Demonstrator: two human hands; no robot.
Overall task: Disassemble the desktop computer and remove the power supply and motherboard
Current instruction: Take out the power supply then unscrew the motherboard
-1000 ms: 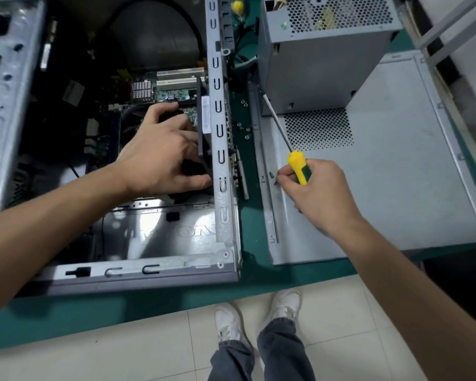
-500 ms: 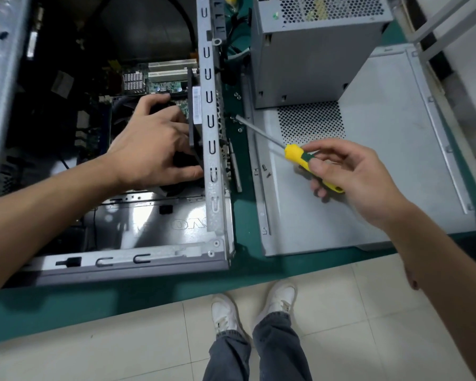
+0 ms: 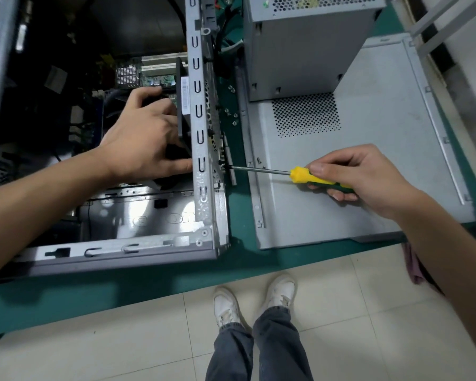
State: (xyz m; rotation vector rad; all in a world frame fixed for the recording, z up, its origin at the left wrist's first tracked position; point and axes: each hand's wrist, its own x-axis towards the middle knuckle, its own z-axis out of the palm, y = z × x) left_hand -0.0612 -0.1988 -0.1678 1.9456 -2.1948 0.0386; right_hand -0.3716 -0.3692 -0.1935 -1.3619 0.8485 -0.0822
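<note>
Motherboard [image 3: 154,75] removal is what I am working toward now, since the power supply [image 3: 302,48] is already sitting out of the computer case [image 3: 201,133], standing on the detached side panel [image 3: 374,149] to my right. A second ago I was lifting the screwdriver [image 3: 300,176] off that panel with its shaft pointing away from me; now I am holding it level, and its tip is meeting a screw on the case's rear wall [image 3: 227,166]. My right hand [image 3: 368,177] is clenching the yellow and green handle, thumb on top and fingers curled beneath. My left hand [image 3: 146,138] is staying inside the case, fingers wrapping a black fan [image 3: 182,116] that is sitting against the inside of that same wall, so I judge I am freeing the fan to clear the way to the board. The motherboard is lying deeper in the case, beyond my left hand and partly under it, well apart from the screwdriver tip. Several loose screws [image 3: 232,115] are resting on the green table [image 3: 239,259] between case and panel.
</note>
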